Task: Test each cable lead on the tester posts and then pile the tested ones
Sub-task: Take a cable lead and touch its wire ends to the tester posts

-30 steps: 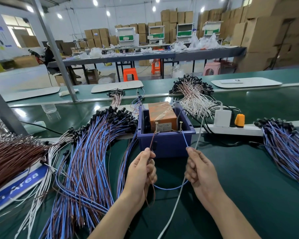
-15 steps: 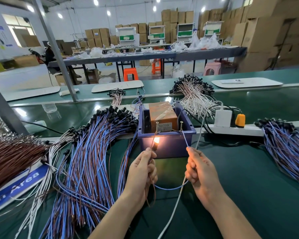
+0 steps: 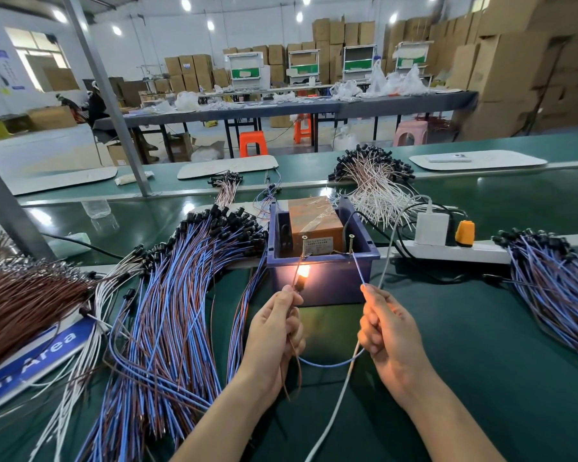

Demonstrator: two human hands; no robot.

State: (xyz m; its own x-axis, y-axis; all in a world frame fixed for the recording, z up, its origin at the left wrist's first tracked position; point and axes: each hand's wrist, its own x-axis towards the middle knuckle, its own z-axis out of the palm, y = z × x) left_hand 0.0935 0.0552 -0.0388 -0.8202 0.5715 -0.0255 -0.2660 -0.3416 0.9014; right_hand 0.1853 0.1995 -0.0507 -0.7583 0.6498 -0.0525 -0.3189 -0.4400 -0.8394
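A blue tester box (image 3: 321,281) stands in front of me with two upright screw posts, the left post (image 3: 303,245) and the right post (image 3: 351,243). My left hand (image 3: 276,331) pinches a cable's brown lead, whose tip touches the left post. My right hand (image 3: 386,328) pinches the same cable's blue lead (image 3: 358,271), which reaches up to the right post. A small lamp (image 3: 302,273) on the cable glows orange just above my left fingers. The cable's blue loop (image 3: 327,363) hangs between my hands.
A large pile of blue and brown cables (image 3: 167,311) lies to the left, with a brown bundle (image 3: 20,298) beyond it. Another cable pile (image 3: 558,281) lies at the right. A white power strip (image 3: 454,250) sits behind the box, and a white cord (image 3: 334,405) crosses the green belt.
One second ago the lamp was dark. It lit up half a second ago and glows brighter now. Both hands have stayed almost still.
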